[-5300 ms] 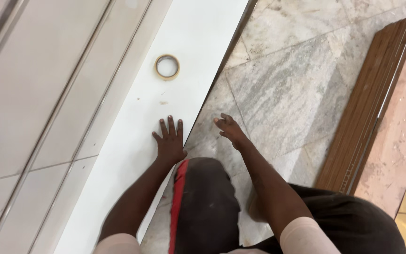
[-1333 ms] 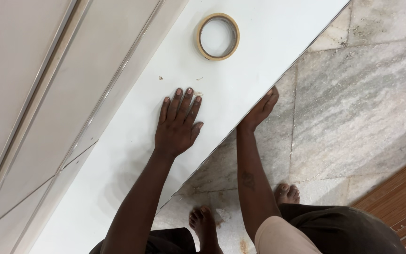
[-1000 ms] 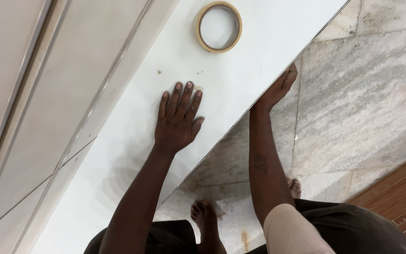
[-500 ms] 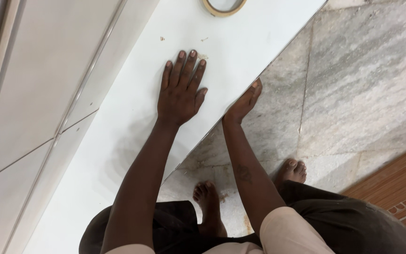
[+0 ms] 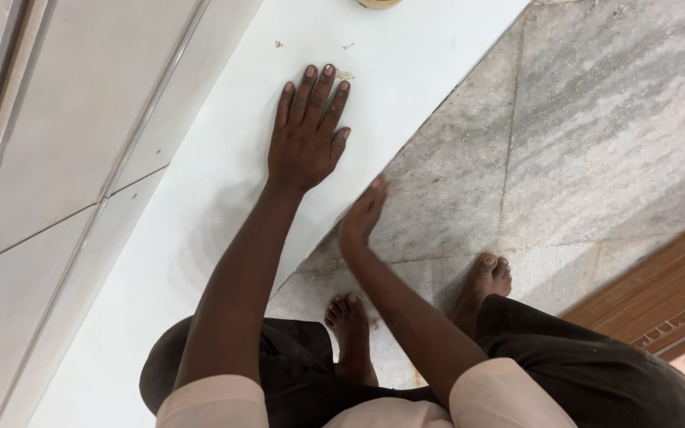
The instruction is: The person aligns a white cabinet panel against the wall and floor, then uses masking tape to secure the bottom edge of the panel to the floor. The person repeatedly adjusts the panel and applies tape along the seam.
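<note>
My left hand lies flat, palm down and fingers together, on a long white board that runs diagonally across the view. My right hand is held edge-on at the board's right edge, fingers straight, holding nothing. A roll of tan tape rests on the board beyond my left hand and is cut off by the top of the frame. A few small crumbs of debris lie near my left fingertips.
Grey marble floor lies to the right of the board. My bare feet stand on it beside the board. Brown wooden panels lie at the lower right. White panelled surfaces with grooves fill the left.
The view has shifted so the tape roll has slid to the top edge. My right hand has slid back along the board's edge toward me; my left hand stays flat on the board.
</note>
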